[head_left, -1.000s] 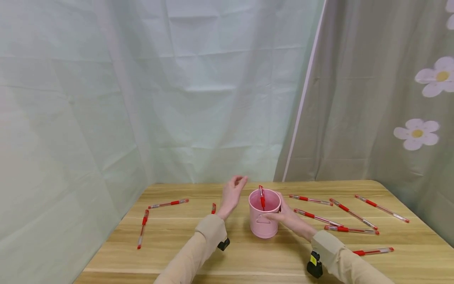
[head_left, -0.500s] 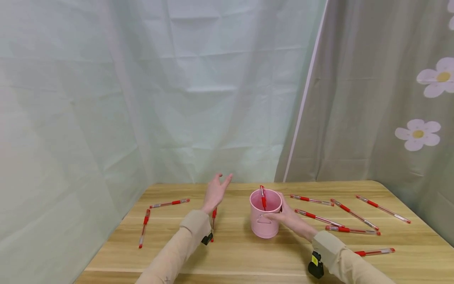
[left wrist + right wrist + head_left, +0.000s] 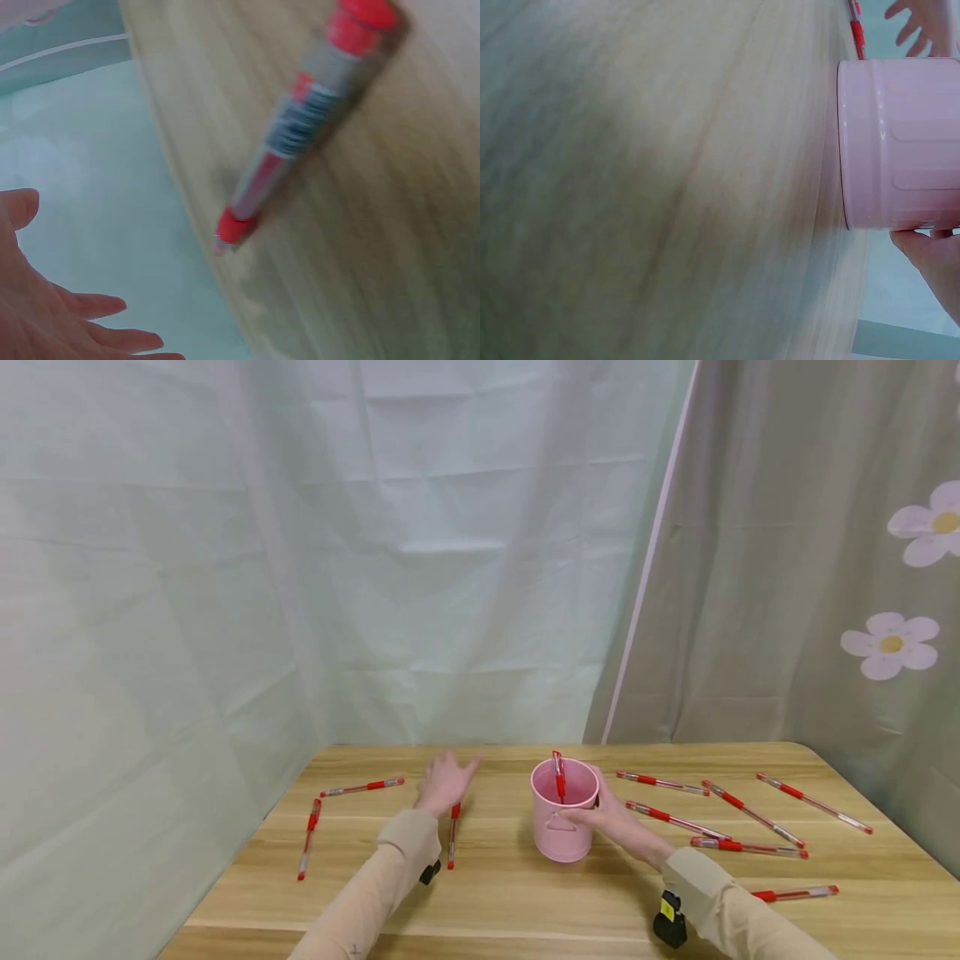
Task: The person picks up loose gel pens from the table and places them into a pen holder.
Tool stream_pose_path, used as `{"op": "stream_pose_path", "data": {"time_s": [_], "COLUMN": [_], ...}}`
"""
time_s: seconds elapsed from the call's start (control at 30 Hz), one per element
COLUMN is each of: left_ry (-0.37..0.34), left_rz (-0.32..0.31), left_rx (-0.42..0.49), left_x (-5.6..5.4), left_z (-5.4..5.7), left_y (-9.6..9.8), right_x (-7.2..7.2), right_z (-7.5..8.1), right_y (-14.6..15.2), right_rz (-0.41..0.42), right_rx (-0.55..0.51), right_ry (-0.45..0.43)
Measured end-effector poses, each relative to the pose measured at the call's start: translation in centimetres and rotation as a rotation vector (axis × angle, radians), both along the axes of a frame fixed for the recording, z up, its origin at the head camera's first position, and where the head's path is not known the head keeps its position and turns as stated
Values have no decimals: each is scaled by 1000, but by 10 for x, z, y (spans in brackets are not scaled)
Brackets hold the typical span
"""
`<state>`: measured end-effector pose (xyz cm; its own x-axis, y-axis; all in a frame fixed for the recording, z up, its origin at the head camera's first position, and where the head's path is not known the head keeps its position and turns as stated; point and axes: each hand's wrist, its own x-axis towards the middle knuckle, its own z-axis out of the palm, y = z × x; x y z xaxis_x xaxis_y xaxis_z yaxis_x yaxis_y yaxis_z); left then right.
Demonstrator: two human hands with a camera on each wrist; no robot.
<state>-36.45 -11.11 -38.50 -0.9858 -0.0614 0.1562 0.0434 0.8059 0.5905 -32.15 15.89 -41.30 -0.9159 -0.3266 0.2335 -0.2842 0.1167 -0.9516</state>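
Note:
My right hand (image 3: 622,827) grips the side of a small pink metal bucket (image 3: 553,837), thumb across its front near the rim. A single red gel pen (image 3: 559,783) leans inside the bucket, its top above the rim. With fingers spread and nothing held, my left hand (image 3: 446,783) hovers over the table left of the bucket. Just beneath it lies another red gel pen (image 3: 453,842), its far end covered by the hand. In the left wrist view that pen (image 3: 289,131) appears large and slightly blurred, apart from the fingers (image 3: 101,305).
On the wooden table (image 3: 480,906), two red pens, one sideways (image 3: 363,787) and one lengthwise (image 3: 309,839), lie at the left. Several more pens (image 3: 678,821) are scattered right of the bucket. Behind the table hangs a pale curtain (image 3: 450,610).
My left hand has moved left, away from the bucket, then lowered over the pen there, its fingers spreading. My right hand and the bucket have stayed in place.

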Motion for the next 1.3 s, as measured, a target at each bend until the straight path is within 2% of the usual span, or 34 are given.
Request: {"op": "stream_pose_path", "data": {"time_s": [0.2, 0.4, 0.57, 0.73, 1.13, 1.3], "left_ry": [-51, -62, -104, -120, -138, -106], "left_rz": [56, 80, 107, 124, 138, 113], "left_rx": [-137, -266, -312, -330, -374, -403], "left_x": [-1, -4, -5, -8, -10, -6], "left_z": [-11, -21, -28, -34, -33, -31], "left_y": [1, 2, 2, 3, 7, 10], "right_x": [6, 0, 1, 1, 2, 1], "right_z": [8, 1, 0, -1, 1, 0], "right_y": [-2, 0, -1, -1, 0, -1], "right_rz": [21, 10, 8, 5, 1, -8], "right_rx": [-6, -5, -4, -3, 3, 0], "right_ry": [-24, -9, -40, -30, -19, -25]}}
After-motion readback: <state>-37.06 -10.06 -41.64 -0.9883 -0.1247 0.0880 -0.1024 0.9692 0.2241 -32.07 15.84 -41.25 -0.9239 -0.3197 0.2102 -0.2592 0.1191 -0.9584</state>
